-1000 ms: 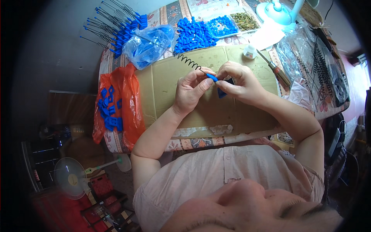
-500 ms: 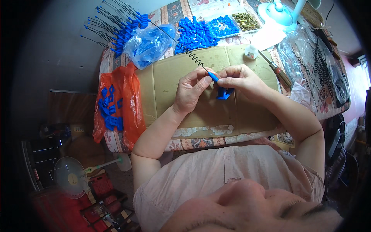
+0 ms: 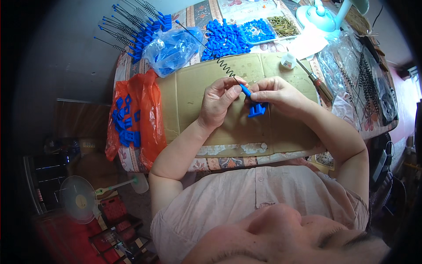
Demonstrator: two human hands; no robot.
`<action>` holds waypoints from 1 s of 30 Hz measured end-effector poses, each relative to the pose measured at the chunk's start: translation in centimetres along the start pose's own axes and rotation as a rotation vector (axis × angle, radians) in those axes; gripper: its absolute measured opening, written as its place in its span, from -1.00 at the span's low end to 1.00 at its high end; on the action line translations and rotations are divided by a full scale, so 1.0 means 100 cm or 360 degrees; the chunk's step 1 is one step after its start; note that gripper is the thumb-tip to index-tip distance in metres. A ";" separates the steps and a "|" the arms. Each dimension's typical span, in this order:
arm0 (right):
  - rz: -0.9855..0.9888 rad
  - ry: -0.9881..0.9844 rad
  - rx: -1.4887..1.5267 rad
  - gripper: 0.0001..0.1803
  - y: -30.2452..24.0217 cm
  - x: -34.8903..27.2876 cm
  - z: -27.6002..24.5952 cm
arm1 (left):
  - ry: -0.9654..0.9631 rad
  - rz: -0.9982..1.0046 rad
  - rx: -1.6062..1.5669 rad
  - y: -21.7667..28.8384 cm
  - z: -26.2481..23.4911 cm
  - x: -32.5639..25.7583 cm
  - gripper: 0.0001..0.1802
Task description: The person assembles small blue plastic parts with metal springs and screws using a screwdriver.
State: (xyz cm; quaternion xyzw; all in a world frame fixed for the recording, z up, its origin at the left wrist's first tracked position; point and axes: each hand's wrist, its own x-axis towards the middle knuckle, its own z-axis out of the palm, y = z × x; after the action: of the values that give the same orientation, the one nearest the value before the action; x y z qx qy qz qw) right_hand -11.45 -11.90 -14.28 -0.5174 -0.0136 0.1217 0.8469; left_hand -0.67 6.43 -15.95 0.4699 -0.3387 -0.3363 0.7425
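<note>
Over the cardboard sheet [image 3: 189,127], my two hands hold one piece between them. It has a black coiled spring wire [image 3: 225,67] with a small blue tip, running up and to the left out of a blue plastic cone [image 3: 245,90]. Thumb and fingers of my left hand [image 3: 217,103] pinch the upper end of the cone, where the wire enters. My right hand [image 3: 279,94] is closed around its lower end. Below the right fingertips, a blue slotted plastic base [image 3: 256,110] hangs, its upper part partly covered by them.
Finished-looking spring pieces [image 3: 140,42] stand at the far left. Near them are a clear bag [image 3: 171,50], blue cones [image 3: 224,39], a tub of small blue parts [image 3: 257,31] and brass-coloured pins [image 3: 283,26]. A red bag [image 3: 151,110] holds blue bases. Rightward lie a screwdriver [image 3: 321,86] and loose springs [image 3: 365,75].
The blue base has tilted and shows more of its slotted side below my right hand. The right fingers have shifted slightly on the cone, and the left grip stays almost the same.
</note>
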 end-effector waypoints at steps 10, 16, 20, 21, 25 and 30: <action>0.0046 -0.0049 -0.0015 -0.75 0.001 0.000 -0.002 | 0.0008 0.0024 -0.0052 0.002 0.002 -0.001 -0.83; 0.0031 -0.0043 -0.0046 -0.76 0.001 0.000 -0.001 | 0.0071 -0.0014 -0.0203 0.004 0.002 0.000 -0.84; 0.0036 -0.0071 -0.0040 -0.76 0.001 0.001 -0.003 | 0.0077 0.0021 -0.0213 0.003 0.002 -0.001 -0.84; 0.0032 -0.0066 -0.0058 -0.76 0.001 0.001 -0.002 | 0.0087 0.0013 -0.0219 0.003 0.003 -0.001 -0.84; 0.0023 -0.0066 -0.0069 -0.76 0.002 0.001 -0.003 | 0.0111 0.0003 -0.0254 0.003 0.004 -0.001 -0.85; 0.0023 -0.0068 -0.0054 -0.76 0.001 0.000 -0.002 | 0.0102 0.0008 -0.0251 0.003 0.003 0.000 -0.85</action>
State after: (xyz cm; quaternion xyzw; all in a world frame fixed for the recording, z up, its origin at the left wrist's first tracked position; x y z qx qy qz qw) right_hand -11.41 -11.97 -14.46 -0.5291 -0.0302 0.1386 0.8366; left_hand -0.91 6.41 -15.56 0.4196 -0.2883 -0.3450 0.7886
